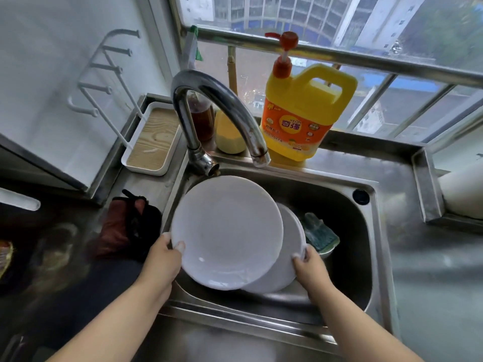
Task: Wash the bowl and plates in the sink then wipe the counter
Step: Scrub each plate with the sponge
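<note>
Holding two white plates over a steel sink, a person works from the near edge of the basin. Their left hand pinches the lower left rim of the upper plate, thumb lying on its face and fingers hidden behind. This plate is tilted up toward the viewer, its upper edge close under the faucet spout, from which no water can be seen running. Their right hand grips the right rim of the lower plate, which lies mostly hidden behind and to the right of the first, overlapping it. So each hand already has its own plate, one per side, and the plates would part by moving sideways. Just right of the lower plate, inside the basin, a green sponge rests in what seems to be the bowl; the right hand is the nearer one to it. A yellow detergent bottle stands behind the sink.
</note>
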Demonstrator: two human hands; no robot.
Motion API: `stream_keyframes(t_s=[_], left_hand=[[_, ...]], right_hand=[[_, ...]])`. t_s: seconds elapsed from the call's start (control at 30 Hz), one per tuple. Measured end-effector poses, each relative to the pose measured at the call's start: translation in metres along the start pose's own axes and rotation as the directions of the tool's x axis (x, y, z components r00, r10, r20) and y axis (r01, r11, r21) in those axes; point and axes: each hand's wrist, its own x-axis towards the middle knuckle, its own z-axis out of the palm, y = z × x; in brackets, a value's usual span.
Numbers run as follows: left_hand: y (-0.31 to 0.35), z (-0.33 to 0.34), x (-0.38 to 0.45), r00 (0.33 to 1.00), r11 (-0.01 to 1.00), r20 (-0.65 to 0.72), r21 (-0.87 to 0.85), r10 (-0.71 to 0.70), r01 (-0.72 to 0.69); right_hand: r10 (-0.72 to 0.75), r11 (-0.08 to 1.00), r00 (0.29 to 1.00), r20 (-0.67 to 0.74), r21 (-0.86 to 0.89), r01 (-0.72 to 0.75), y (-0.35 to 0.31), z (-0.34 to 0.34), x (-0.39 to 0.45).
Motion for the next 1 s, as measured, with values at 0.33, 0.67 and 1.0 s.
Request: stream_keyframes(t_s=[0.33, 0.67, 1.0], left_hand=[[0.003, 0.008, 0.006, 0.999, 1.0, 0.049, 0.012, 0.012, -0.013], [-0.007, 0.033, 0.034, 0.999, 0.992, 0.026, 0.121, 0.028, -0.031], [-0.019, 0.075, 0.073, 0.995, 0.963, 0.058, 0.261, -0.084, 0.066]], right_hand=[[-0.278, 0.955, 0.936, -0.214, -0.169, 0.245, -0.039, -0.107, -0.037], [-0.291, 0.956, 0.889, -0.354, -0.066, 0.287, -0.023, -0.189, -0.042], [-0.213, 0.92, 0.939, -0.27, 0.269, 0.286, -0.017, -0.189, -0.058]])
